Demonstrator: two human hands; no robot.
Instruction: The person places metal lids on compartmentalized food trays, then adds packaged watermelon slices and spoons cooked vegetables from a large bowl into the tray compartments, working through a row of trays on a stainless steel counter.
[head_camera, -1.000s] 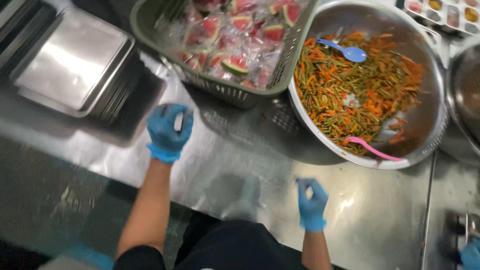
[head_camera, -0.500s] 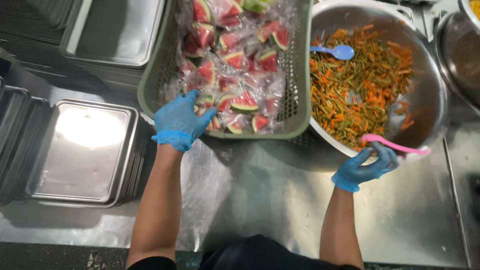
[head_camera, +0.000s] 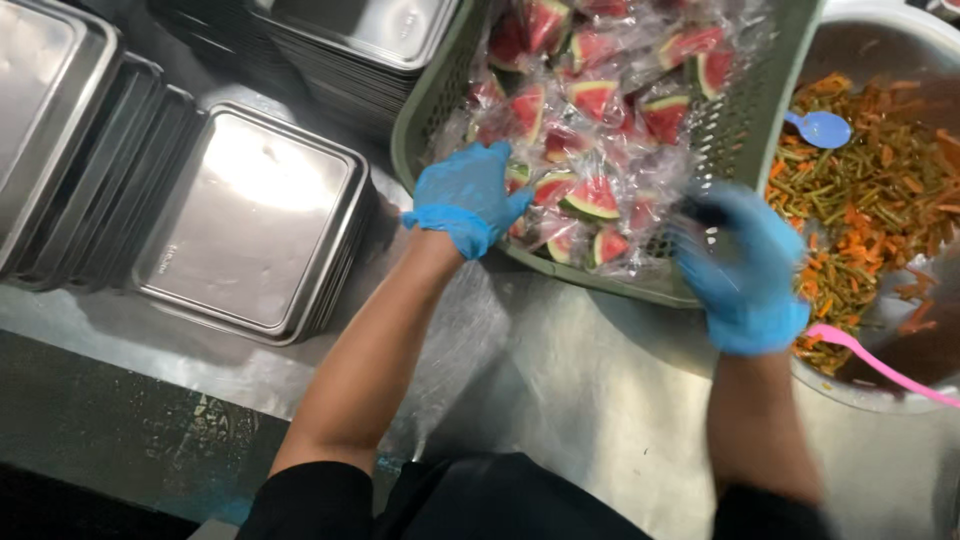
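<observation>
Head view, from left to right: stacks of square stainless-steel trays (head_camera: 245, 225) fill the left of the steel counter (head_camera: 580, 390), their edges close together, and a bare strip of counter lies between them and the pale green slotted plastic basket (head_camera: 425, 110). That basket sits at top centre, heaped with red, green-rinded watermelon wedges wrapped in clear film (head_camera: 590, 195). The left hand (head_camera: 468, 195), in a blue glove, rests over the basket's near-left corner, fingers curled onto the wrapped wedges. The right hand (head_camera: 745, 270), also blue-gloved, is blurred at the basket's near-right rim; whether its fingers grip anything cannot be told. Just beyond it stands a large steel bowl (head_camera: 880, 40) of orange and green shredded vegetables (head_camera: 890, 190), with a blue spoon (head_camera: 820, 128) and a pink spoon (head_camera: 870, 355).
</observation>
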